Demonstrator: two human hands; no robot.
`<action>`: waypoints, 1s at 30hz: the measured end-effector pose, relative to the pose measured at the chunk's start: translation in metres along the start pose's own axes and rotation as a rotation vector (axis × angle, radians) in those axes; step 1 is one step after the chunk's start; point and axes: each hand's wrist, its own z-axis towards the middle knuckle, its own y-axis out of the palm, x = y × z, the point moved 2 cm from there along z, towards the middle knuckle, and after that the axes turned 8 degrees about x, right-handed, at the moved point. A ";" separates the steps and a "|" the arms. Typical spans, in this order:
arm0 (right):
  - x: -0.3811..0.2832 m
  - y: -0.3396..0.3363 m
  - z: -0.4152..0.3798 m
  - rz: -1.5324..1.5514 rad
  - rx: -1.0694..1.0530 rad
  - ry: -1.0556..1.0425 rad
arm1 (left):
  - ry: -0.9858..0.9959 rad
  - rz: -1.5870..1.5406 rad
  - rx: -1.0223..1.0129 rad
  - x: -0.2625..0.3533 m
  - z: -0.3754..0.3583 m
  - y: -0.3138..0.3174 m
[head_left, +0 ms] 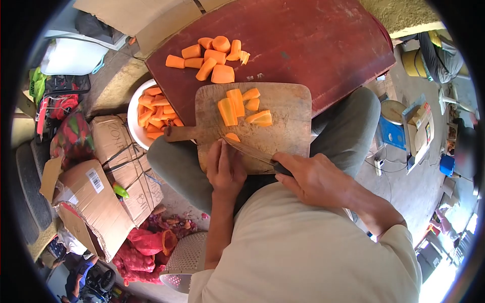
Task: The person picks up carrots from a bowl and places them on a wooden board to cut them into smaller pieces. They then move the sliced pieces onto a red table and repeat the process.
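Observation:
A wooden cutting board (283, 116) rests on my lap, with several cut carrot pieces (238, 106) on it. My right hand (313, 177) grips a knife (250, 151), whose blade angles toward a carrot piece (232, 137) near the board's front edge. My left hand (225, 166) lies flat on the board and covers most of that carrot piece. A pile of carrot chunks (209, 58) sits on the dark red table (323, 45) beyond the board. A white bowl (134, 118) of carrot pieces stands to the left, partly under the table.
Cardboard boxes (101, 197) lie on the floor at left, with red mesh bags (146, 247) and a metal grater (184, 260) below them. A white container (70, 55) stands at the upper left. A scale (394, 121) and small boxes sit at right.

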 end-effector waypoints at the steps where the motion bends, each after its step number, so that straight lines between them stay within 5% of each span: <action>1: 0.001 0.000 0.001 -0.010 0.002 -0.003 | -0.001 -0.002 0.000 0.000 0.000 0.000; 19: 0.025 0.024 0.050 0.060 -0.147 0.102 | -0.035 0.026 -0.001 0.003 0.003 0.002; 30: 0.007 -0.010 0.013 0.126 -0.104 0.125 | -0.067 0.003 0.022 -0.002 -0.004 0.003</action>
